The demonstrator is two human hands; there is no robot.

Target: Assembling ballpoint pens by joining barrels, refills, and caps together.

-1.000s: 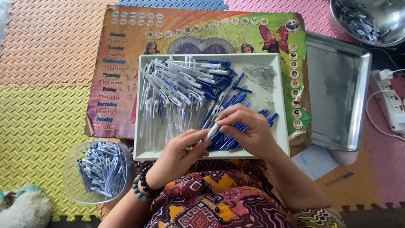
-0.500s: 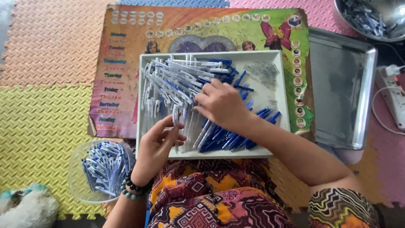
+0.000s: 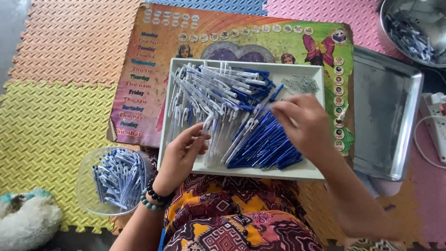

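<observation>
Person seated on the floor, white tray [image 3: 306, 173] across the lap, resting on a colourful printed board [image 3: 241, 32]. Tray holds a heap of white pen barrels [image 3: 209, 95] on its left and middle, blue pen parts [image 3: 265, 146] piled lower right, a small cluster of metal springs [image 3: 302, 84] in the far right corner.

Left hand [image 3: 179, 155] sits at the tray's near left edge, fingers curled in, thumb and forefinger pinched on the lower end of one white barrel [image 3: 207, 124]; that barrel's tip sits right at the fingertips, the rest lies on the heap.

Right hand [image 3: 302, 123] hovers over the blue pile, blurred; fingers loosely bent, tips toward the middle of the tray near the top ends of the blue parts. Cannot tell if it grips anything.

Clear plastic bowl [image 3: 86, 176] of white and blue pen pieces left of the knee. Empty-looking metal tray [image 3: 385, 116] to the right, steel bowl [image 3: 409, 23] beyond it, power strip [image 3: 436, 123] at the far right edge. Foam mat tiles [image 3: 51, 116] underneath.
</observation>
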